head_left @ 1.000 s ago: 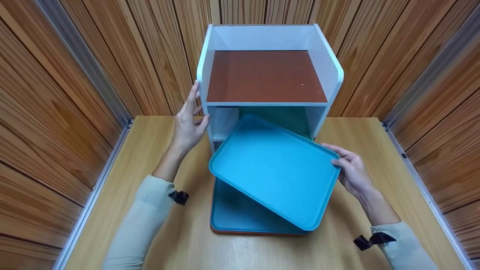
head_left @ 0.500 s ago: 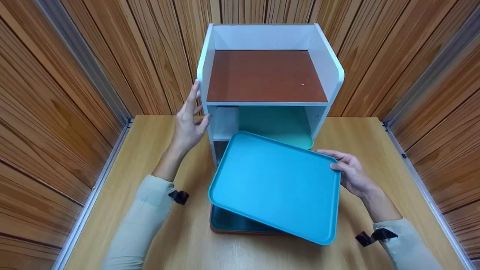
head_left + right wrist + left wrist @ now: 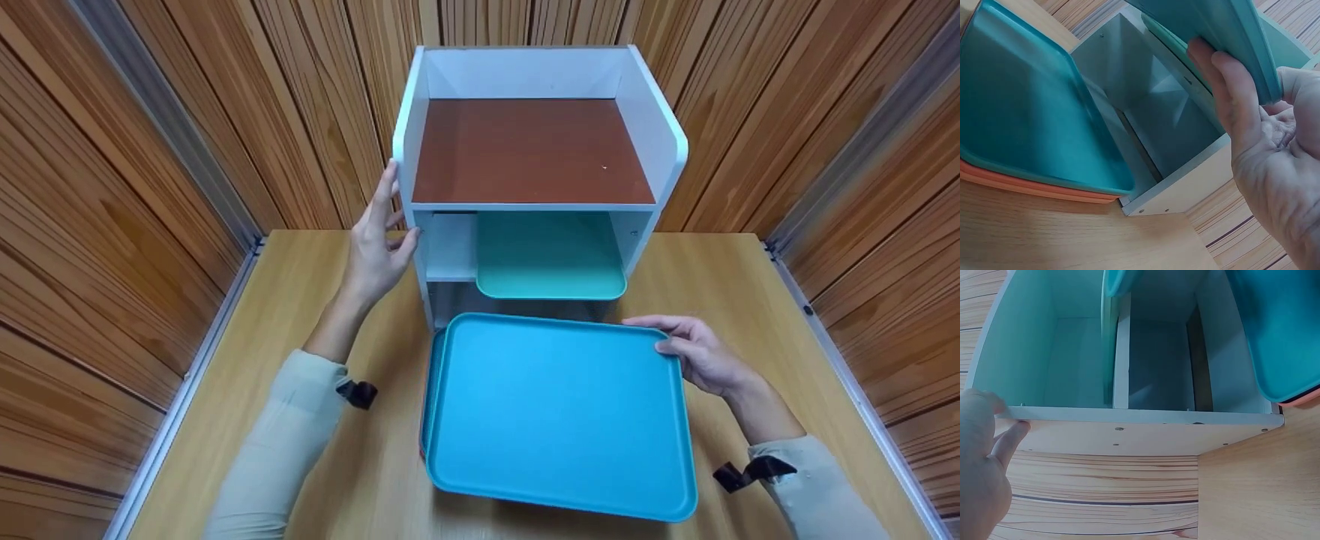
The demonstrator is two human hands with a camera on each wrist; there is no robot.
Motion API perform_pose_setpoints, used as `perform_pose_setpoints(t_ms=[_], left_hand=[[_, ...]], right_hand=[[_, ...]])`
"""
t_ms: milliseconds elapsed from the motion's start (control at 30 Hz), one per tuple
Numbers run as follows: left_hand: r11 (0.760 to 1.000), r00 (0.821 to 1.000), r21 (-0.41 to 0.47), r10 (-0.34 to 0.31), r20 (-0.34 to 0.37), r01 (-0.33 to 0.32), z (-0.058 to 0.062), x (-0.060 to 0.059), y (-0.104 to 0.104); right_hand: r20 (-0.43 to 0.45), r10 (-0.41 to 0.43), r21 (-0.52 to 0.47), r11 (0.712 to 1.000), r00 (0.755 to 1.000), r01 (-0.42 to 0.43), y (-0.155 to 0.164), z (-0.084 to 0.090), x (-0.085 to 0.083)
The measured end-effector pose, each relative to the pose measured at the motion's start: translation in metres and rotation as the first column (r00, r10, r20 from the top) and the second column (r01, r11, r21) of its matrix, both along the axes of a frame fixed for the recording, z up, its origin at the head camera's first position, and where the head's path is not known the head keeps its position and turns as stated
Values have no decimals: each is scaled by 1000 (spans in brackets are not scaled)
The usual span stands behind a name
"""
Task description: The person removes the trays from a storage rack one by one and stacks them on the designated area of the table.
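Note:
My right hand (image 3: 701, 355) pinches the upper right corner of a blue tray (image 3: 562, 412), thumb on top and fingers beneath. The tray is lifted above a second blue tray (image 3: 1033, 107), which lies on an orange tray (image 3: 1044, 188) on the table. In the head view the held tray hides most of this stack. My left hand (image 3: 379, 251) rests against the left side panel of a white shelf unit (image 3: 649, 131), its fingers fairly straight and the thumb at the front edge. A green tray (image 3: 551, 259) sits in the unit's middle compartment, its front edge sticking out.
The unit's top level has a brown floor (image 3: 532, 150). A lower compartment (image 3: 1174, 121) opens behind the stack. Wood-grained walls (image 3: 112, 187) with metal rails enclose the wooden table (image 3: 300, 277) at the back and both sides.
My right hand has drawn the blue tray out from the shelf unit toward me and levelled it over the stack, uncovering the green tray. My left hand has stayed on the side panel.

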State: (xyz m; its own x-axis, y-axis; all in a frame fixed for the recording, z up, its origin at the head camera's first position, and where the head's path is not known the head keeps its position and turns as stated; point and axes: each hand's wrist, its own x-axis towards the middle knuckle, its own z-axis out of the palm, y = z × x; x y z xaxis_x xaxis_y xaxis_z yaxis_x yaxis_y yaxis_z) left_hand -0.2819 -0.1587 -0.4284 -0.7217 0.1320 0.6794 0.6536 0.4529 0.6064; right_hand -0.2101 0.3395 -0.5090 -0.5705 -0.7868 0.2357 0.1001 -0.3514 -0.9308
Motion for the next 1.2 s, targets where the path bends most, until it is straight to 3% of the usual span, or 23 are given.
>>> perform_pose_setpoints(t_ms=[167,467,767,1200], left_hand=[[1000,1000,0,3,5,-3,1,0,0],[1000,1000,4,0,29,0,1,1,0],[1000,999,7,-6,53,5,4,2,2],[1000,999,4,-4,46,4,2,1,0]], right_hand=[[-7,0,22,1000,1000,0,-1,-6,-2],[100,10,49,999,995,-15,-2,-20,-12],[147,-74,138,989,986,54,-1,-33,-20],[165,-117,186,979,979,85,-10,-41,-36]])
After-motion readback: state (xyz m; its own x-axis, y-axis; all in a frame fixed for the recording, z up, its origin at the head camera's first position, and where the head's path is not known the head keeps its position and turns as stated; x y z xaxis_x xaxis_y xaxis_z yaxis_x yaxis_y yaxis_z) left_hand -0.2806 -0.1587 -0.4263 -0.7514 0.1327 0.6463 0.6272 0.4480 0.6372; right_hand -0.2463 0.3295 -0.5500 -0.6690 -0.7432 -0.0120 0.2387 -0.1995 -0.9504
